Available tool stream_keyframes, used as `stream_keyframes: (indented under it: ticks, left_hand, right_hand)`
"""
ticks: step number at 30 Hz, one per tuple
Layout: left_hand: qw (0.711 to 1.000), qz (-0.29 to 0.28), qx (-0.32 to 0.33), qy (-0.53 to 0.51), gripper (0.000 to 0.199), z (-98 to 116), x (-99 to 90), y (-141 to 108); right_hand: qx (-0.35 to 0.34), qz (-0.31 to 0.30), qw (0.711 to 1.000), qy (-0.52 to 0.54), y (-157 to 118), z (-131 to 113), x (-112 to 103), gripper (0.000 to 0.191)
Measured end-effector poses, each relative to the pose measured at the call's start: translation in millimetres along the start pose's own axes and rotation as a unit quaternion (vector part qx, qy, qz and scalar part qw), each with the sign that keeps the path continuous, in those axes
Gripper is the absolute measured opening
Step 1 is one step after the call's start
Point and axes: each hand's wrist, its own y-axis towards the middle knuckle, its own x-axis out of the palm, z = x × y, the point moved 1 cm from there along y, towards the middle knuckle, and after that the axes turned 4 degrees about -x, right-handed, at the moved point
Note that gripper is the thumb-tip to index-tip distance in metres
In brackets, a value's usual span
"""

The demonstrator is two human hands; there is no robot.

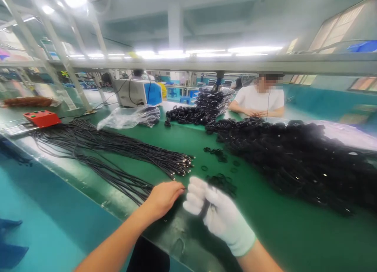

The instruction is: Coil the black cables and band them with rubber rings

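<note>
My bare left hand is closed at the near edge of the bench, and a small dark tip, seemingly the end of a black cable, pokes out at its fingertips. Just to its right, my right hand wears a white glove and has its fingers curled. Something dark shows between the gloved fingers and palm, too hidden to name. A long bundle of black cables with metal ends lies to the left, some strands running behind my left hand. Loose black rings lie beyond the glove.
A large heap of black coiled cables covers the right side. At the back stand bagged coils, a clear plastic bag and a blue-and-white machine. A red control box sits far left. A person in white sits opposite.
</note>
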Motion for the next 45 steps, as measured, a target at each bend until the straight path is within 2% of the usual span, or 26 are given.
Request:
stream_keyframes:
  ticks: [3, 6, 10, 14, 17, 21, 24, 27, 29, 32, 34, 37, 39, 41, 45]
  left_hand:
    - [0.99, 0.015, -0.049, 0.129, 0.027, 7, 4.4, -4]
    - [0.974, 0.01, -0.059, 0.217, 0.028, 30, 13.7, -14]
    - [0.972, 0.024, 0.002, 0.232, 0.024, 57, 23.1, -25]
    - [0.963, 0.089, 0.079, 0.241, 0.023, 60, 21.5, -28]
    - [0.939, 0.12, 0.181, 0.265, 0.023, 57, 7.1, -24]
    - [0.909, 0.083, 0.302, 0.274, 0.024, 50, -24.3, -8]
    - [0.914, 0.037, 0.334, 0.228, 0.023, 42, -37.6, 5]
    - [0.922, -0.001, 0.346, 0.176, 0.016, 38, -36.8, 12]
    - [0.921, 0.003, 0.347, 0.174, 0.013, 41, -35.3, 11]
    - [0.924, -0.012, 0.324, 0.201, 0.02, 51, -39.2, 10]
    - [0.943, -0.077, 0.275, 0.168, 0.019, 55, -43.6, 12]
    - [0.974, -0.171, 0.146, -0.002, 0.007, 50, -44.1, 16]
    - [0.97, -0.193, 0.052, -0.136, 0.005, 41, -37.9, 16]
    - [0.956, -0.184, -0.006, -0.229, 0.006, 33, -28.6, 12]
    - [0.952, -0.101, -0.018, -0.289, 0.007, 29, -11.6, -4]
  right_hand:
    - [-0.068, 0.057, 0.996, -0.03, 3, -17, -10, 0.033]
    - [-0.092, 0.087, 0.991, -0.053, 4, -25, -18, 0.031]
    - [-0.096, 0.101, 0.987, -0.082, 3, -25, -21, 0.032]
    - [-0.083, 0.095, 0.985, -0.119, 2, -20, -19, 0.035]
    - [-0.041, 0.08, 0.984, -0.155, 2, -12, -17, 0.028]
    - [0.033, 0.003, 0.987, -0.16, 0, -1, -13, 0.015]
    - [0.088, -0.043, 0.989, -0.112, -3, 7, -11, 0.022]
    - [0.148, -0.076, 0.983, -0.074, -5, 13, -9, 0.037]
    - [0.167, -0.079, 0.981, -0.064, -5, 15, -11, 0.036]
    - [0.191, -0.079, 0.977, -0.059, -7, 15, -15, 0.033]
    - [0.204, -0.084, 0.974, -0.051, -9, 15, -18, 0.036]
    - [0.196, -0.083, 0.977, -0.025, -10, 14, -19, 0.036]
    - [0.188, -0.076, 0.979, -0.012, -10, 15, -19, 0.035]
    - [0.19, -0.069, 0.979, -0.015, -9, 16, -18, 0.036]
    - [0.177, -0.073, 0.98, -0.06, -6, 18, -16, 0.038]
